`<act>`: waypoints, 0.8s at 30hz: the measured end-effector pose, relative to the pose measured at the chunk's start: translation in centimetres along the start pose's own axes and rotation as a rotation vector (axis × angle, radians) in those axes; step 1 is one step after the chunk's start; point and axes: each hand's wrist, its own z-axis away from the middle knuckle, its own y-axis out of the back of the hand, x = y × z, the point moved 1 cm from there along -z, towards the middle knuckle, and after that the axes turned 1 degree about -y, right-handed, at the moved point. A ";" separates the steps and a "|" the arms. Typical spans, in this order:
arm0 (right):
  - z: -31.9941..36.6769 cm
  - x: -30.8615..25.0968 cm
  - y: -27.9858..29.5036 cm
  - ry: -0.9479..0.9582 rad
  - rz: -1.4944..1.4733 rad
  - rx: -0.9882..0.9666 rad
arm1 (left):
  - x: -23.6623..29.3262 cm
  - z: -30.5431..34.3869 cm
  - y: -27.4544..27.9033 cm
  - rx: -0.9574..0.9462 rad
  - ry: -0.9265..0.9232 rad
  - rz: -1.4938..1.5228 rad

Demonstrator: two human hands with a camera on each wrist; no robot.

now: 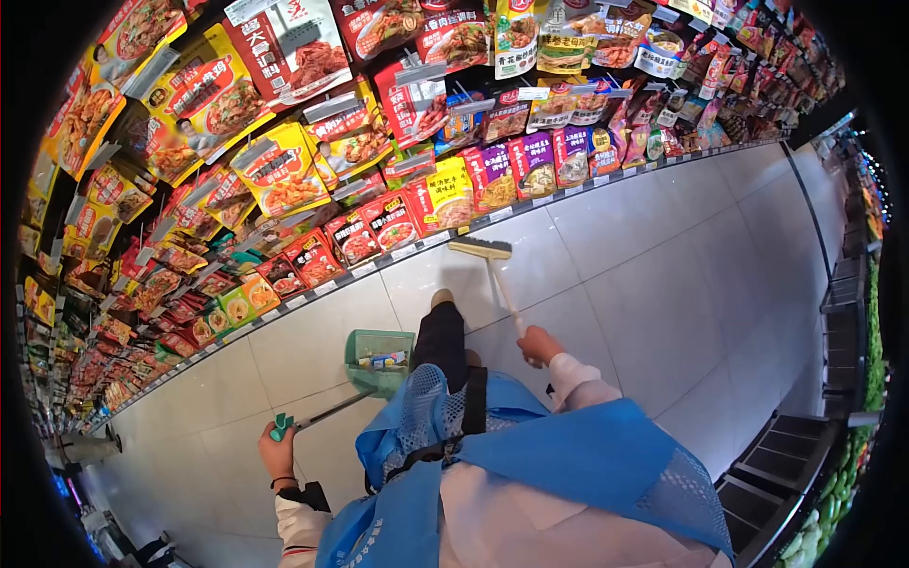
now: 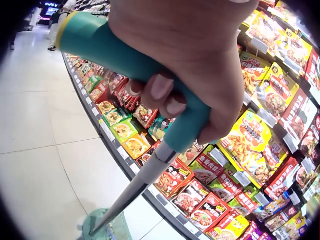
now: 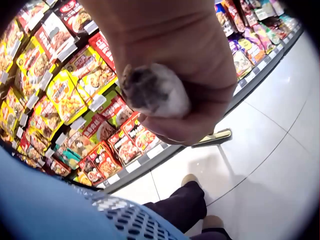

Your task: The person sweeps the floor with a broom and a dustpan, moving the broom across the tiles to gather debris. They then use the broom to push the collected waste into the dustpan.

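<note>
My left hand [image 1: 277,454] grips the green handle [image 2: 100,42] of a long-handled dustpan [image 1: 383,382], its fingers wrapped round it in the left wrist view. The green pan is low by the floor, left of my legs, with a small blue-and-yellow packet [image 1: 383,360] inside. My right hand [image 1: 540,346] holds the pale stick of a broom [image 1: 506,293] near its top. In the right wrist view the stick's worn end [image 3: 157,90] sticks out of the fist. The broom head [image 1: 480,248], with dark bristles, lies on the floor close to the shelf's bottom edge.
A long shelf [image 1: 379,260] filled with seasoning packets runs along the front and left. Pale tiles [image 1: 644,284] cover the floor. Black crates [image 1: 781,454] and green produce [image 1: 833,502] stand at the right. Far down the aisle is a person in white [image 2: 62,22].
</note>
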 end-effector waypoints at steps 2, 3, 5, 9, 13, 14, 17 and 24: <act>-0.2 0.7 -2.3 0.015 -0.037 -0.014 | -0.2 0.1 -0.1 0.016 -0.013 -0.019; -0.2 0.7 -3.5 0.008 -0.040 -0.005 | -0.4 0.1 -0.3 0.039 -0.029 -0.038; 0.3 0.3 -5.0 0.044 0.039 0.010 | -0.3 0.0 -0.3 0.038 -0.036 -0.043; 2.0 -0.5 -6.8 0.231 0.311 0.010 | -0.2 0.1 -0.5 -0.009 -0.027 0.016; 0.5 -0.7 -9.7 0.313 0.472 -0.001 | 1.3 0.7 0.0 0.000 -0.025 0.010; 0.3 -1.3 -10.1 0.322 0.482 0.002 | 0.4 0.5 -0.2 0.048 -0.055 -0.015; 0.2 -2.6 -10.8 0.369 0.462 -0.027 | 0.0 0.4 -0.4 0.044 -0.033 -0.024; -0.4 -4.7 -9.9 0.490 0.434 -0.048 | 0.3 0.7 -0.5 0.064 -0.027 0.023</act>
